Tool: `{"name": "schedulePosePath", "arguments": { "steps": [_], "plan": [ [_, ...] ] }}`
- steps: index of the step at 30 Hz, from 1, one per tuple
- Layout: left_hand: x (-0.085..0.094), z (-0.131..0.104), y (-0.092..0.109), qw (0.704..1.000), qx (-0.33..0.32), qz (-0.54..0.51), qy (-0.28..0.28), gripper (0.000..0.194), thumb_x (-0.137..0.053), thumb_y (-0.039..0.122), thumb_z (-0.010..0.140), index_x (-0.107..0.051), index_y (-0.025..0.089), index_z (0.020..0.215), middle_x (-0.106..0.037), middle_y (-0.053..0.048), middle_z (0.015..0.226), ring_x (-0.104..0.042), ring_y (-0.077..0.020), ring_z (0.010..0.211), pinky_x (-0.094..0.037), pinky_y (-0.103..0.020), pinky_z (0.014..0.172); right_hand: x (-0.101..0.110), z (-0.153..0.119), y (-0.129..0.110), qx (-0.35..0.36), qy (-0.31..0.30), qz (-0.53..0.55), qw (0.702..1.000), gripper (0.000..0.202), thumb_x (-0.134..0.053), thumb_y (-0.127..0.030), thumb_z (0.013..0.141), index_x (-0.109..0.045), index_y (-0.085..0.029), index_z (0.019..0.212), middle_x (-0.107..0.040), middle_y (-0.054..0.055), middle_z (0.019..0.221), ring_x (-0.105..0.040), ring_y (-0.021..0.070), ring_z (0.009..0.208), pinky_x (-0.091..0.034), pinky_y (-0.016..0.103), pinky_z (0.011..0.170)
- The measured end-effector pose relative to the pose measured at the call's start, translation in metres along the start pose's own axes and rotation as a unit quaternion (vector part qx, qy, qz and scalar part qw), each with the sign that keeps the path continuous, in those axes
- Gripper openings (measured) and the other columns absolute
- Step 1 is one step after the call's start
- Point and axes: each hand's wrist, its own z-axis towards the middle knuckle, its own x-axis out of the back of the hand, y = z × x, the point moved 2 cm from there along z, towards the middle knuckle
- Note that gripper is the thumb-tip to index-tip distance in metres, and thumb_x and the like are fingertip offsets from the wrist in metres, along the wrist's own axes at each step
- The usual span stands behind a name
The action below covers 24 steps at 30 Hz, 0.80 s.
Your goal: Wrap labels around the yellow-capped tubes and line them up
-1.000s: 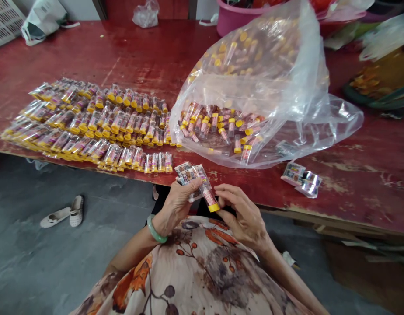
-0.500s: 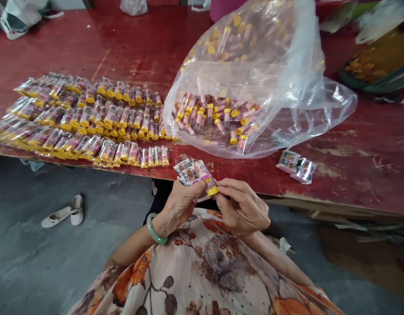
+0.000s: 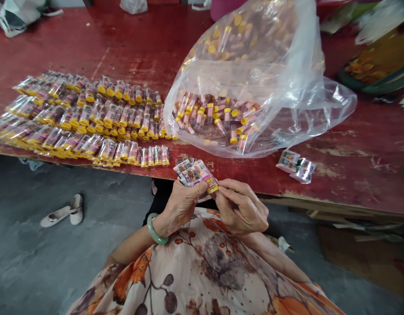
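Note:
My left hand (image 3: 180, 202) is closed round a small fanned stack of printed plastic sleeves (image 3: 190, 174), its thumb pressed on top. The uppermost sleeve (image 3: 206, 176) has pink and yellow print and lies slanted over the others. My right hand (image 3: 243, 205) pinches the lower right corner of that sleeve between thumb and fingers, close to the left thumb. Whether a tube is inside it, I cannot tell. Both hands are just off the table's front edge, and the stack's underside is hidden.
Rows of wrapped yellow-capped tubes (image 3: 113, 116) cover the left of the red table (image 3: 136, 35). A clear plastic bag (image 3: 287, 118) holds many loose tubes (image 3: 218, 111). Two loose sleeves (image 3: 297, 165) lie at the right edge. Shoes (image 3: 66, 212) rest on the floor.
My right fingers have shifted slightly at the upper sleeve's lower corner. Its yellow end looked rounded and caplike before and appears flatter now. My left hand has stayed in place.

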Motion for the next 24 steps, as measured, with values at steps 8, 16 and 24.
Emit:
{"name": "schedulePosePath", "arguments": {
  "steps": [8,16,24],
  "plan": [
    [0.0,-0.001,-0.001,1.0,0.012,0.013,0.014,0.042,-0.093,0.035,0.049,-0.069,0.015,0.079,-0.07,-0.004,0.08,-0.062,-0.0147,0.068,-0.051,-0.029,0.071,-0.002,-0.006,0.002,-0.008,0.023,0.005,1.0,0.029,-0.067,0.002,0.072,-0.066,-0.021,0.089,-0.074,0.001,0.088,-0.071,0.0137,0.072,-0.059,0.024,0.063],
    [0.001,0.0,-0.001,1.0,0.003,0.016,0.014,0.042,-0.092,0.036,0.05,-0.07,0.014,0.078,-0.07,-0.005,0.081,-0.063,-0.0151,0.072,-0.05,-0.028,0.073,-0.005,-0.007,0.0,-0.007,0.036,0.01,0.999,0.028,-0.066,0.004,0.072,-0.067,-0.019,0.087,-0.073,0.003,0.086,-0.07,0.0141,0.07,-0.057,0.024,0.061],
    [0.002,0.002,0.0,1.0,0.013,-0.004,0.027,0.043,-0.093,0.032,0.049,-0.069,0.014,0.079,-0.07,-0.003,0.077,-0.063,-0.0143,0.068,-0.051,-0.027,0.069,-0.01,-0.015,0.005,0.0,0.034,-0.002,0.999,0.03,-0.068,0.002,0.071,-0.067,-0.022,0.09,-0.073,0.001,0.088,-0.071,0.0147,0.072,-0.058,0.024,0.063]
  ]
}}
